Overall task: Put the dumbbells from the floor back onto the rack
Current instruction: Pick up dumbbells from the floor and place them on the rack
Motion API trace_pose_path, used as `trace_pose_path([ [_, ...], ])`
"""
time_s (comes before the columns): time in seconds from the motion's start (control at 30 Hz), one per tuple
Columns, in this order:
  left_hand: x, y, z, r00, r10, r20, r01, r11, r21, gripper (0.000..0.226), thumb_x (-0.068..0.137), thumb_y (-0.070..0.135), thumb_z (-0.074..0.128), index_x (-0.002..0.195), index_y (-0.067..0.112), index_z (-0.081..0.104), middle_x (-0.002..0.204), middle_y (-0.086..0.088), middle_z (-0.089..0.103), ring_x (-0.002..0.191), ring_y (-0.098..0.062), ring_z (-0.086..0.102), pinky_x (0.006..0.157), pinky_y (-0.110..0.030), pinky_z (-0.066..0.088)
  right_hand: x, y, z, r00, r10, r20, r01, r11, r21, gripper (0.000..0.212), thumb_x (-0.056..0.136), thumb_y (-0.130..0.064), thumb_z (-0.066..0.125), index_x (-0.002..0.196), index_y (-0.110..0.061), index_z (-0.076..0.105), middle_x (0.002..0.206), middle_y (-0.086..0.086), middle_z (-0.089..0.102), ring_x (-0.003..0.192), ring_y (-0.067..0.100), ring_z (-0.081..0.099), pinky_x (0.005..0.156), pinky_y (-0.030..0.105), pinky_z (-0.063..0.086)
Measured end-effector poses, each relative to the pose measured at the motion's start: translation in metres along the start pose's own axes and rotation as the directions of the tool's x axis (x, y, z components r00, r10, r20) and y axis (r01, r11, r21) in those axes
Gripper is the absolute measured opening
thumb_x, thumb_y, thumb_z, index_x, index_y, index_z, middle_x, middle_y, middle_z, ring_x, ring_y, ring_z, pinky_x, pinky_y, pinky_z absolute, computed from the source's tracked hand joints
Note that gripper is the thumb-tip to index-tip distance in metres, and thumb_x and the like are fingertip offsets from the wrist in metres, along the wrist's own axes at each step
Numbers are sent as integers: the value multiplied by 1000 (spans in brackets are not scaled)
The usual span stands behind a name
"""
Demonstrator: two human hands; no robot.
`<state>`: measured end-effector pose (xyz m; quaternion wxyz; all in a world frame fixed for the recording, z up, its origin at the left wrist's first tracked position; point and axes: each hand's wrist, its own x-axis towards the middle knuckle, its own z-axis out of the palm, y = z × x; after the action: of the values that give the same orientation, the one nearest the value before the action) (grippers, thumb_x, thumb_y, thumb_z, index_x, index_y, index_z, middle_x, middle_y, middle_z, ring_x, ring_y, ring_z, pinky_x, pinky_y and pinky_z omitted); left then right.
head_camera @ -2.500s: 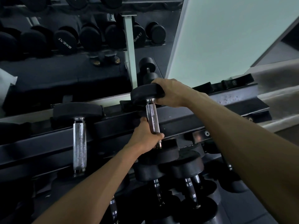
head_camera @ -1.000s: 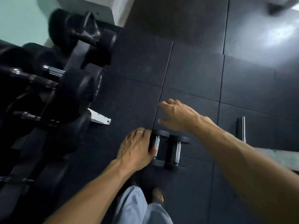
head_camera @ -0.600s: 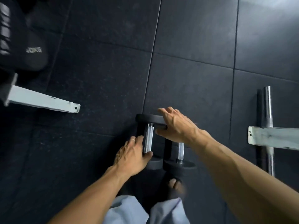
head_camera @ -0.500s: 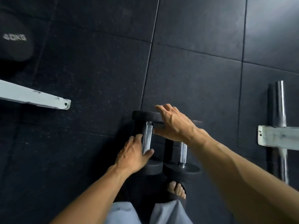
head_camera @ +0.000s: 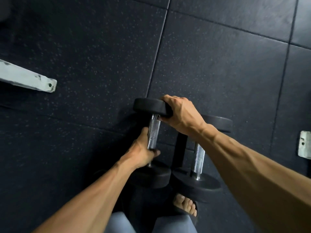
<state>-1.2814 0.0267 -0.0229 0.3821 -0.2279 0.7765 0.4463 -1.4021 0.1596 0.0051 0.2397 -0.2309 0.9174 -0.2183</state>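
Note:
Two black dumbbells with knurled chrome handles lie side by side on the dark rubber floor in the head view. My left hand point(head_camera: 143, 149) is wrapped around the handle of the left dumbbell point(head_camera: 154, 132). My right hand point(head_camera: 180, 113) grips the far disc of that same dumbbell from the right. The right dumbbell point(head_camera: 199, 157) rests just beside it, untouched, its far disc partly hidden behind my right forearm. The rack is out of view.
A white metal foot point(head_camera: 28, 78) of a frame reaches in from the left edge. Another white bracket point(head_camera: 304, 143) shows at the right edge. My sandalled foot point(head_camera: 185, 205) stands right behind the dumbbells. Dark rubber floor tiles point(head_camera: 218, 56) stretch ahead.
I turned from the rack down to the floor. My left hand closed around the left dumbbell's handle and my right hand took hold of its far disc.

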Motion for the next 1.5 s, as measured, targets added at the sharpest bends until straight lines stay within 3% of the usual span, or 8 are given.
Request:
trace_pose_path([
  [0.17,-27,13,-11,998,-30,62,32,999,-33,56,77,17,74,117,28,36,90,-6,66,74,-18,70,68,-35,58,-6,-11,-20,1000,-20,17,19,999,33,35,75,-33,76,97,-12,57,90,4,69,83,33,62,70,38,48],
  [0.33,-85,52,-34,998,-20,58,24,997,-74,60,75,20,74,119,31,35,98,-5,64,86,-17,66,71,-30,54,-23,-48,-77,998,-21,56,17,998,66,34,73,-31,75,100,-16,60,89,3,70,83,31,63,72,40,51],
  [0.43,-129,85,-54,999,-22,33,26,994,-108,58,70,25,73,113,35,36,96,-5,64,87,-21,67,78,-41,57,-36,-78,-131,997,-51,49,48,997,62,32,73,-29,75,98,-17,60,85,3,69,80,30,62,69,37,50],
  [0.53,-177,124,-78,1000,-3,22,6,987,-158,53,72,21,72,111,32,38,90,-6,66,79,-21,71,72,-40,59,-51,-111,-192,996,-84,36,83,996,35,29,73,-29,73,95,-16,59,81,3,68,78,32,60,68,37,49],
  [0.77,-297,219,-148,999,51,16,-45,962,-271,53,80,13,73,119,27,40,92,-10,67,78,-19,73,82,-43,58,-77,-201,-341,984,-165,73,168,985,-43,28,71,-32,76,85,-19,54,75,-3,61,71,26,57,62,34,47],
  [1.0,-407,295,-221,988,88,-126,-133,902,-411,51,81,6,72,118,25,42,98,-8,63,78,-23,73,74,-39,60,-89,-314,-472,950,-295,102,306,946,-111,29,70,-27,76,77,-30,48,72,-10,56,72,19,57,61,28,39],
  [1.23,-456,305,-313,965,44,-258,-177,838,-516,49,78,6,76,111,21,44,103,-11,62,86,-33,71,78,-49,58,-50,-436,-530,889,-431,155,453,875,-169,32,69,-27,77,99,-23,65,88,-4,68,83,19,62,71,31,49],
  [1.5,-475,297,-456,937,41,-346,-220,839,-498,56,74,14,78,117,24,44,113,-3,59,101,-27,66,93,-46,52,36,-558,-561,852,-511,118,524,833,-180,27,65,-28,79,83,-29,58,73,-13,61,75,11,62,64,25,47],
])
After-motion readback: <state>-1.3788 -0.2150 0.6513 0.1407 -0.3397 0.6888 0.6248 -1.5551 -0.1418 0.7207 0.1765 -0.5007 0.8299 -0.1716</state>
